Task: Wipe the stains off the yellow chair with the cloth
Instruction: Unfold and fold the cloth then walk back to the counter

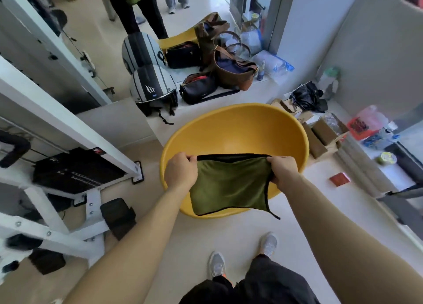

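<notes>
The yellow chair [238,129] is a round, bowl-shaped shell standing on the floor right in front of me. Above its near rim hangs an olive green cloth [229,184] with black edging, stretched flat between both hands. My left hand [180,171] pinches the cloth's top left corner. My right hand [285,172] grips the top right corner. The cloth hides the front part of the seat. I can make out no stains on the visible yellow surface.
White gym equipment [68,129] with black pads fills the left. Two striped helmets [153,86] and several bags [231,70] sit on a low ledge behind the chair. Boxes [320,136] and clutter lie to the right. Other people's legs [146,12] stand far back.
</notes>
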The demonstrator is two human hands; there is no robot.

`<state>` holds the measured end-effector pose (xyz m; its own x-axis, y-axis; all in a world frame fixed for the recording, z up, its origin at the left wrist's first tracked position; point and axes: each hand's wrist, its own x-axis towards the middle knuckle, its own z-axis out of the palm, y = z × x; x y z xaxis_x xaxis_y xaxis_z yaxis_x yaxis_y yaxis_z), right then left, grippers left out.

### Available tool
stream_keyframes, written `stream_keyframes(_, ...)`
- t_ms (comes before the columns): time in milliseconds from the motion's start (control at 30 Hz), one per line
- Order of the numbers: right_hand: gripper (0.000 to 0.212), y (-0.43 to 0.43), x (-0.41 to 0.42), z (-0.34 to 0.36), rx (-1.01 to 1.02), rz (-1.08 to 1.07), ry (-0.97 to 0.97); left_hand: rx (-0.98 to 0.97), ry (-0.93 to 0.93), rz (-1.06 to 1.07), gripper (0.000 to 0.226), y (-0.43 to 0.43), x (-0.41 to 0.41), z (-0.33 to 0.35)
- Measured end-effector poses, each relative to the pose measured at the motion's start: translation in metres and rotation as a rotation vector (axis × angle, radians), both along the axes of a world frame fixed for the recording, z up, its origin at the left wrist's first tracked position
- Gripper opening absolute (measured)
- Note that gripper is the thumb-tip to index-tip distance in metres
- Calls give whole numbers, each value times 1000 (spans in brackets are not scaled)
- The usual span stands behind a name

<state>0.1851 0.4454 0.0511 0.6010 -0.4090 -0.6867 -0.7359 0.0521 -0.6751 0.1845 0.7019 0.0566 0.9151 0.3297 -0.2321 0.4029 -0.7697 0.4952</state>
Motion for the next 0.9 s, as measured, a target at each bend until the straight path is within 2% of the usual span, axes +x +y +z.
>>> stream_keyframes(100,10,17,-35,-3,114,-218,-8,-213,40,48,26,-39,-11,4)
stream_keyframes(200,13,21,-67,-10,223,-297,-65,-451,95,-7,20,-87,-30,3)
stream_keyframes(300,18,4,-89,-14,287,-306,-152,-586,160,-89,18,-133,-49,2)
stream_keyframes(400,6,-32,-110,-12,310,-279,-231,-678,252,-161,17,-180,-62,5)
stream_keyframes(533,14,-91,-150,-16,446,-238,-366,-833,460,-176,4,-241,-79,13)
stream_keyframes(567,20,-105,-161,-18,440,-219,-397,-857,510,-194,6,-255,-84,14)
stream_keyframes(667,41,-146,-197,-26,310,-266,-376,-794,653,-368,16,-294,-95,13)
stream_keyframes(733,33,-171,-221,-31,262,-322,-364,-683,699,-529,20,-316,-98,8)
stream_keyframes(833,21,-208,-257,-33,263,-373,-365,-363,530,-895,31,-351,-98,-1)
stream_keyframes(900,22,-229,-281,-30,270,-395,-357,-199,398,-1193,63,-378,-107,-2)
